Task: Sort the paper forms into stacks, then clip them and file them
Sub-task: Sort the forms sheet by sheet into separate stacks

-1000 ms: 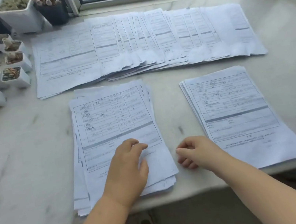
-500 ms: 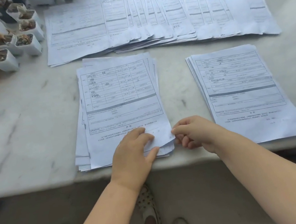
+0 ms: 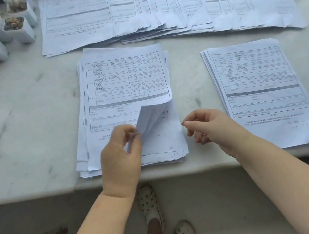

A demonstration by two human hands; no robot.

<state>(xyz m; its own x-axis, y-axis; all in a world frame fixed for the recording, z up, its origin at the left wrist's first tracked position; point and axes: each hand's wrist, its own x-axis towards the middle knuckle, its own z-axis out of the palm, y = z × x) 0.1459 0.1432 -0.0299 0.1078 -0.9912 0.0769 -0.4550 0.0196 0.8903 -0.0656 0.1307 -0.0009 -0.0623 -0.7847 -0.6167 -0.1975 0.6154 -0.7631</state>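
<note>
Here, on a pale marble counter, three groups of paper forms. Nearest the body and centred, a loosely squared middle stack, edges of lower sheets fanning out at left and bottom. Top sheet of that stack peeled up at its lower right corner, blank underside curling back toward the left. Left hand over the stack's lower part, thumb and forefinger pinched on that lifted corner, remaining fingers curled beneath. Right hand just beside the stack's right edge, above the counter between the two near stacks, fingers loosely curled, thumb and forefinger tips close together, holding nothing. To the right, well apart from the middle one, a tidier right stack, printed side up, tilted slightly. Along the far side, a spread row of forms overlapping like fanned cards. At far left, small white plant pots clustered. Below the counter edge, feet in spotted shoes on the floor.
</note>
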